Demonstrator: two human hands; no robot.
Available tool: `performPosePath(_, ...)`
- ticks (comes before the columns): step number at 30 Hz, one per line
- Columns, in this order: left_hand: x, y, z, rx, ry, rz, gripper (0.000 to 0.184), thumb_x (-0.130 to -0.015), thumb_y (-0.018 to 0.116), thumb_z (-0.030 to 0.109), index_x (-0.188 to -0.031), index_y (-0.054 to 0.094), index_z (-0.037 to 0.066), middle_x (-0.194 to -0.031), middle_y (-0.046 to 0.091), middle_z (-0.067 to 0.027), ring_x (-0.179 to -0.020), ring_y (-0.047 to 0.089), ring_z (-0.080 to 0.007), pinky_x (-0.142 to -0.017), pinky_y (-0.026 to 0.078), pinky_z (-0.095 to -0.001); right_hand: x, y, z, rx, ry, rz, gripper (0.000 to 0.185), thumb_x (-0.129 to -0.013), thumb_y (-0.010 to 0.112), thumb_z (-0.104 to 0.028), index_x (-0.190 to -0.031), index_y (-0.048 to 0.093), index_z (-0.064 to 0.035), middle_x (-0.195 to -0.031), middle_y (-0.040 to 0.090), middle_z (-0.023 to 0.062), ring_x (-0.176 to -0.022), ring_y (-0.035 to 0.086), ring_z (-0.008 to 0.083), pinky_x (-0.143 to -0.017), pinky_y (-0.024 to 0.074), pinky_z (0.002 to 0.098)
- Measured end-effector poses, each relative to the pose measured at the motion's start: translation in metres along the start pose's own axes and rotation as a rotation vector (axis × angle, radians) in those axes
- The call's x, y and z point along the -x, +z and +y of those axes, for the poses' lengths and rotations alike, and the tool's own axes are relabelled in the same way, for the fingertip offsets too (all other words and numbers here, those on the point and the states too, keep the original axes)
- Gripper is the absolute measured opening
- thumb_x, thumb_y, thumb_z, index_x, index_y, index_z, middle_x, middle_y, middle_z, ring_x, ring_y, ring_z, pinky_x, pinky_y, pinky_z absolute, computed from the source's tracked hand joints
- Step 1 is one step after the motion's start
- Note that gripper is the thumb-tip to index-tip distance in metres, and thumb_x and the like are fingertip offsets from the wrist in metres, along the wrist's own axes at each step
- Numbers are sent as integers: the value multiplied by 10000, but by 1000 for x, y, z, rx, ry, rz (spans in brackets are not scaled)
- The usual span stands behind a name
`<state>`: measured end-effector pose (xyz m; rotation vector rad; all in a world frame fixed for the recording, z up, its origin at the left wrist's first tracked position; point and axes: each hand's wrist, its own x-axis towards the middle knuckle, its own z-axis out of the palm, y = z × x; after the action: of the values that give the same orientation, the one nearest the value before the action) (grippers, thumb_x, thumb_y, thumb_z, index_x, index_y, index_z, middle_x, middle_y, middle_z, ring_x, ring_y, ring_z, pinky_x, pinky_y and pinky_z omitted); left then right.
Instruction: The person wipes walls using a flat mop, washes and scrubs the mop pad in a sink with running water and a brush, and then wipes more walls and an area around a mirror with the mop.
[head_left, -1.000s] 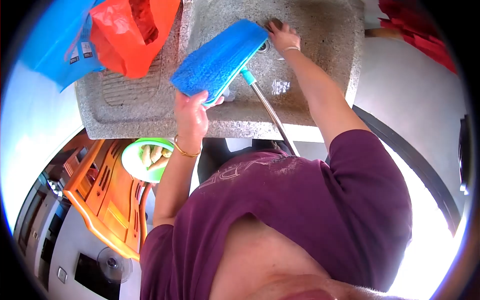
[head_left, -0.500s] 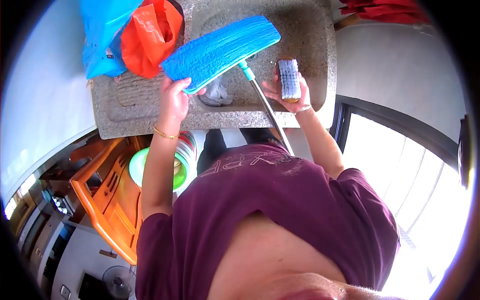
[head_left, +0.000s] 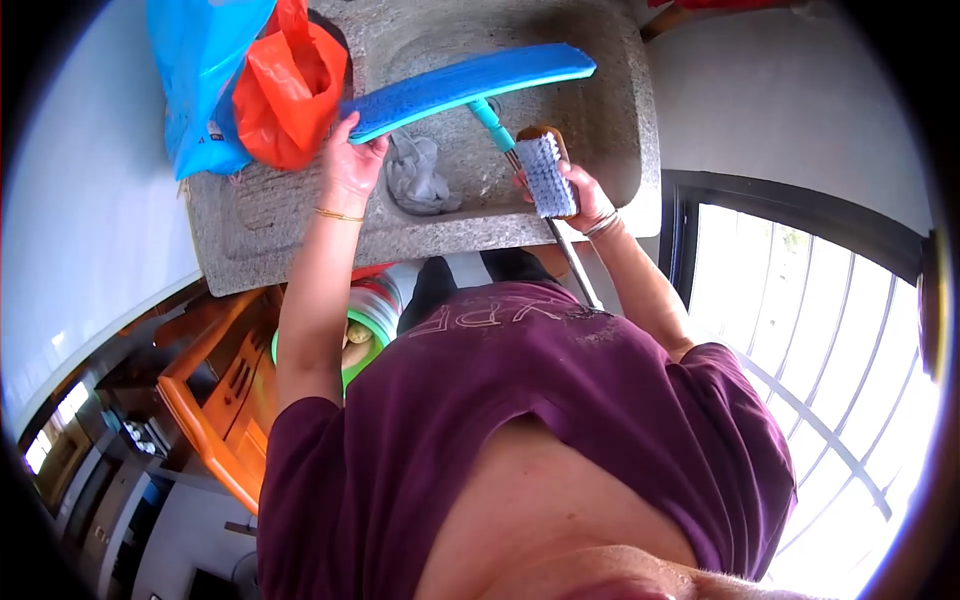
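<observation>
Blue, flat, fabric-covered mop head [head_left: 468,88] is pinched at one end by the left hand's [head_left: 354,166] curled fingers; a wooden-backed brush with pale bristles [head_left: 545,178] is clasped in the right hand [head_left: 590,196]. Both are taken up but held apart; how much work is done or left cannot be told. The mop head is held above a speckled grey stone sink [head_left: 420,243].

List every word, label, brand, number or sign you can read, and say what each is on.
None reads with certainty.
Purple shirt: outlined lettering across the front, too distorted to quote.
Blue bag: small printed patch, too small to read.
</observation>
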<state>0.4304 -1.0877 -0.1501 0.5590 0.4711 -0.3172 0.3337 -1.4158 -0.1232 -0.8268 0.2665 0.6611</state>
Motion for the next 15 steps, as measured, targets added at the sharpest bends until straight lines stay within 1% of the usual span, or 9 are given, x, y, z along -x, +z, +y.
performPosePath(1,-8,-6,-6,67,-41,24,229,-869,558,204,-1001,546,17,-872,624,-98,-717,617,-209,-518,511,-275,1,-2,0,11,-14,-8,697,-797,592,-437,-1271,395,34,-1093,571,177,-994,575,255,-868,471,330)
performPosePath(2,-18,-16,-13,64,-49,15,229,-869,558,204,-1001,546,17,-872,624,-98,-717,617,-209,-518,511,-275,3,-1,0,11,-23,0,697,-797,592,-437,-1271,395,34,-1093,571,177,-994,575,255,-868,471,330)
performPosePath(5,-37,-19,-32,225,42,264,427,-901,504,415,-1017,493,4,-849,593,-132,-698,601,-232,-578,554,-298,15,14,-8,83,-120,52,641,-793,597,-426,-1227,445,20,-1059,583,139,-899,578,195,-798,470,298)
performPosePath(6,-34,-4,-36,224,38,262,427,-901,504,415,-1017,493,4,-849,593,-132,-698,601,-232,-578,554,-298,17,20,-10,83,-122,56,641,-793,597,-426,-1227,445,20,-1059,583,139,-899,578,195,-798,470,298)
performPosePath(8,-25,25,-48,163,127,370,448,-888,527,416,-1038,450,0,-841,555,-134,-707,592,-237,-615,571,-322,20,31,-12,245,-169,225,591,-792,606,-415,-1177,483,15,-1009,589,104,-871,570,175,-769,457,287)
performPosePath(9,-22,32,-56,111,166,346,485,-870,559,415,-1067,421,-7,-870,519,-137,-745,588,-246,-664,574,-347,20,36,-14,304,-168,256,554,-793,611,-398,-1145,502,16,-964,585,79,-847,561,159,-751,449,287)
performPosePath(10,-18,38,-63,87,141,301,459,-883,563,358,-1081,401,-24,-924,513,-153,-767,586,-262,-708,568,-361,19,39,-16,381,-192,282,537,-793,613,-378,-1137,505,20,-931,570,60,-827,543,146,-739,438,279)
performPosePath(13,-31,41,-76,76,17,367,454,-900,528,352,-1087,397,-39,-947,502,-165,-790,580,-294,-752,556,-410,14,45,-16,467,-226,325,561,-792,628,-344,-1186,499,35,-924,575,48,-813,525,113,-714,434,250)
performPosePath(15,-34,46,-72,267,-100,307,492,-903,497,372,-1123,387,-54,-1068,438,-207,-839,569,-340,-785,536,-465,14,46,-16,623,-191,322,611,-768,648,-361,-1208,489,33,-955,584,64,-825,535,120,-726,441,256)
